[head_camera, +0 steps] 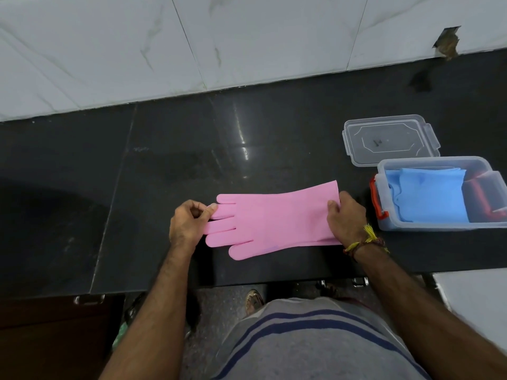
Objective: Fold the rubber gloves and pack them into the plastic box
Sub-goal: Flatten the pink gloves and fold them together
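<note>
A pink rubber glove [274,219] lies flat on the black counter [153,171], fingers pointing left and cuff to the right; a second pink layer shows under its cuff. My left hand [189,222] pinches the fingertips of the glove. At the cuff end my right hand [345,218] grips the edge with thumb on top. To the right stands the clear plastic box [384,193] with red latches, holding folded blue gloves [433,198].
The box's clear lid [389,139] lies flat behind the box. A white tiled wall [192,45] rises along the counter's back edge, with a broken hole [447,42] at the right. The counter's front edge runs just below the glove.
</note>
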